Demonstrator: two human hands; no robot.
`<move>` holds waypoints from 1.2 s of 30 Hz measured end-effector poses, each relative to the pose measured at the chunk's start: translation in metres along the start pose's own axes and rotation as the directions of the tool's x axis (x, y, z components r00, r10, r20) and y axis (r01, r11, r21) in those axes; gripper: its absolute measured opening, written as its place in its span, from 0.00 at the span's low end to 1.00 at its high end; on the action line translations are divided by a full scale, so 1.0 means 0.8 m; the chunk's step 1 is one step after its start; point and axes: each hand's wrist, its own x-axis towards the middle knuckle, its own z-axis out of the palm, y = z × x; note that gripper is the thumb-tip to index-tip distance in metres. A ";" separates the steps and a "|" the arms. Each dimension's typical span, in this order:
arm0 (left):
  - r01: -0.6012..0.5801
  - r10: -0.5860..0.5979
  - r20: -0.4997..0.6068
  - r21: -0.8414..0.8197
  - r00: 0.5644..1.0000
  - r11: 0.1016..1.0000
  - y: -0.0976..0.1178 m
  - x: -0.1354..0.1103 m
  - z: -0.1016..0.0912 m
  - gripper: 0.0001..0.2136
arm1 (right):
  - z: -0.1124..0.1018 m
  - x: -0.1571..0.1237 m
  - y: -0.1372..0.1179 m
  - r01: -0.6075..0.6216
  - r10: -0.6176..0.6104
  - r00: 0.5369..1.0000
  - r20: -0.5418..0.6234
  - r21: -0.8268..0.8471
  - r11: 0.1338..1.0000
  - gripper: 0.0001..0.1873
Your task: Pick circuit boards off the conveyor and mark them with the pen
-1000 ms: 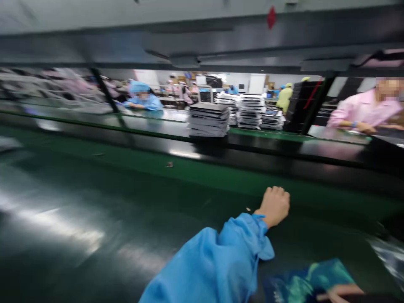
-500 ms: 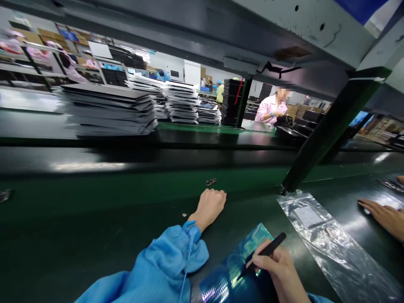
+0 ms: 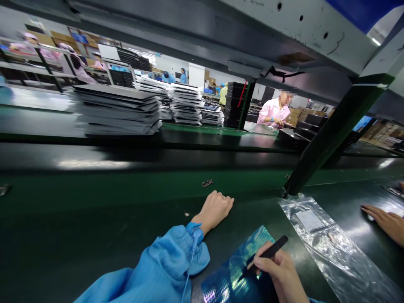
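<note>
As the right hand (image 3: 281, 267) grips a slanted black tool (image 3: 278, 245), its tip points at the blue sheet (image 3: 227, 269).
The sheet lies on the surface (image 3: 126, 240), likely for support; the left hand (image 3: 215, 211) curls, contents hidden.

on the bench (image 3: 94, 240), the sheet (image 3: 222, 271) lies left of the bag (image 3: 339, 254), with a stack (image 3: 123, 111) farther back at left.

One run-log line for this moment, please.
Left hand: curled, near small part | Right hand: holds black tool, tip over shiny blue sheet | Nearby: clear plastic bag on dark bench
</note>
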 end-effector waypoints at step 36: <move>-0.042 0.063 -0.411 0.061 0.909 0.997 -0.005 -0.003 0.021 0.15 | 0.000 0.001 0.000 0.025 -0.026 1.000 -0.016 -0.047 0.999 0.12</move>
